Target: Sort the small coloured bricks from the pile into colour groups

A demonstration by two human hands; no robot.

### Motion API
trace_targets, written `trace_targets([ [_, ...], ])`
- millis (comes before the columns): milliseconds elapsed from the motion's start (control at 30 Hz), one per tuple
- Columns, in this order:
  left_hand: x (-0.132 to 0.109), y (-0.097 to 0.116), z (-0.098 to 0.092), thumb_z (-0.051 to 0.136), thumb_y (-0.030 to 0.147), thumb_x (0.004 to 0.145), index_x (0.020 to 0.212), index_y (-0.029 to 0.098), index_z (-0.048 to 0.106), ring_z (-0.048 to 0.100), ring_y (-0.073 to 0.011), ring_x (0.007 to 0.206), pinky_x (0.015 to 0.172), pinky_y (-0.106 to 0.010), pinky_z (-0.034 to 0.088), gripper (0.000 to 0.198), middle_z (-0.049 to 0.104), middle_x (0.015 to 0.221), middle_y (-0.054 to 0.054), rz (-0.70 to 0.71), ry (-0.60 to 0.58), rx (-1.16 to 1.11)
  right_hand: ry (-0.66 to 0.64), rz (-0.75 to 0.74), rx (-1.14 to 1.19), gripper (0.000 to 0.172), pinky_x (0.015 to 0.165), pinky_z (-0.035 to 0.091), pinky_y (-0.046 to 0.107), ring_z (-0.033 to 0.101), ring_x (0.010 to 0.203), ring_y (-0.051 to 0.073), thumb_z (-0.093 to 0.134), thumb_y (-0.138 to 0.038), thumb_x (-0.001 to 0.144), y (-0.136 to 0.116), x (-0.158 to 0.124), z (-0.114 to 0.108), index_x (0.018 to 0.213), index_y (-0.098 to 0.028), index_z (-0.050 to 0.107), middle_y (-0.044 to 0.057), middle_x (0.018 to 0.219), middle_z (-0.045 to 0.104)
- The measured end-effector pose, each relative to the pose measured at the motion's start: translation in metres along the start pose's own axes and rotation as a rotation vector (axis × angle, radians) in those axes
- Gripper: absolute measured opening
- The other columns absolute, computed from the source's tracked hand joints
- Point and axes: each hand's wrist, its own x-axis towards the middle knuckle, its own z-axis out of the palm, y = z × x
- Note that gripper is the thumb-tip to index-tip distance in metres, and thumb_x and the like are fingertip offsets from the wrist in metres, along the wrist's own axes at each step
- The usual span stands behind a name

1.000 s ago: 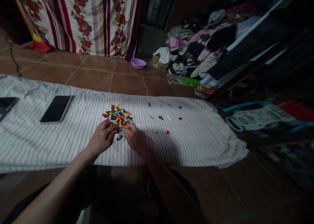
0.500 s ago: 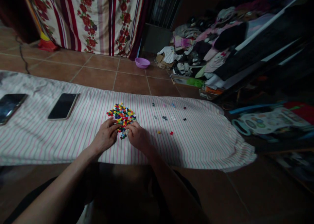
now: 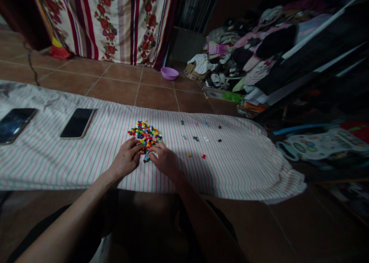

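A pile of tiny coloured toy bricks point(image 3: 145, 132) lies on a striped cloth point(image 3: 95, 155). My left hand point(image 3: 127, 156) rests at its near left side, fingers stretched onto the edge of the pile. From the near right, my right hand point(image 3: 164, 159) reaches in with thumb and fingers bent together over the bricks; whatever is between the fingertips is too small to make out. Several bricks, one light blue point(image 3: 146, 158), sit between the hands. To the right are small separate groups, among them yellow point(image 3: 189, 155), red point(image 3: 203, 156), white point(image 3: 206, 138) and black point(image 3: 219, 140).
Two phones lie on the cloth at left, one dark-screened point(image 3: 77, 123), the other at the edge point(image 3: 15, 125). Beyond the cloth, a purple basin point(image 3: 170, 74) stands on the tiled floor near a flowered curtain point(image 3: 121, 24). Heaped clothes point(image 3: 225, 51) fill the back right.
The whole view has shifted slightly, so things appear a little further right. My right fingers have moved slightly at the near edge of the pile; my left hand stays beside it.
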Motion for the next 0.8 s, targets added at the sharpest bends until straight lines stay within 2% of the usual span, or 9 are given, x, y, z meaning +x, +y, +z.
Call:
trace_targets([
  [433,0.0000,0.0005,0.0000,0.042,0.023,0.090,0.111,0.017,0.067,0.047,-0.0263,0.124,0.106,-0.048,0.043,0.033,0.057,0.119,-0.012,0.001,0.010,0.011,0.052,-0.073,0.169,0.011,0.072,0.044,0.023,0.057,0.082,0.013,0.058,-0.018,0.083,0.0041,0.0024,0.0079,0.089,-0.021,0.067,0.002,0.093,0.060],
  [567,-0.0002,0.0011,-0.0016,0.041,0.024,0.091,0.111,0.019,0.066,0.047,-0.0267,0.125,0.105,-0.049,0.044,0.033,0.056,0.121,-0.011,0.005,0.000,0.021,0.046,-0.096,0.203,0.010,0.074,0.044,0.023,0.055,0.075,0.012,0.057,-0.015,0.082,0.0045,0.0035,0.0088,0.087,-0.020,0.064,0.001,0.090,0.061],
  [800,-0.0003,-0.0001,-0.0011,0.041,0.025,0.090,0.111,0.021,0.067,0.046,-0.0268,0.125,0.104,-0.049,0.044,0.033,0.057,0.122,-0.010,0.008,0.003,0.028,0.047,-0.048,0.253,0.011,0.069,0.043,0.023,0.054,0.066,0.012,0.054,-0.015,0.080,0.0042,0.0046,0.0069,0.087,-0.020,0.061,-0.002,0.076,0.060],
])
